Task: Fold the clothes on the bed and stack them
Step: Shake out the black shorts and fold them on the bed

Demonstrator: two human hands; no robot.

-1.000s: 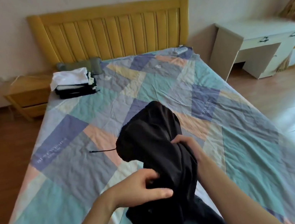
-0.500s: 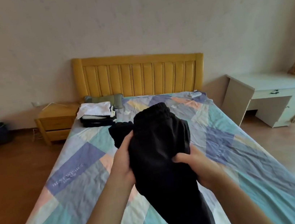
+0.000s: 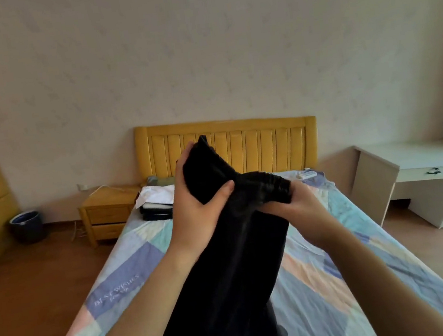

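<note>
Black elastic-waist fabric garment [image 3: 228, 266] hangs long-axis down over the patchwork-sheeted bed [image 3: 344, 278]. Left hand [image 3: 197, 208] and right hand [image 3: 291, 206] both clamp its waistband, left higher; folded clothes stack [image 3: 157, 202] lies by the bed's head.

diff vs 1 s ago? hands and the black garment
Both hands raised the black garment off the bed to headboard height. The left hand shifted from the lower folds to gripping the top edge; the right hand now holds the waistband. The folded stack near the headboard stayed put.
</note>
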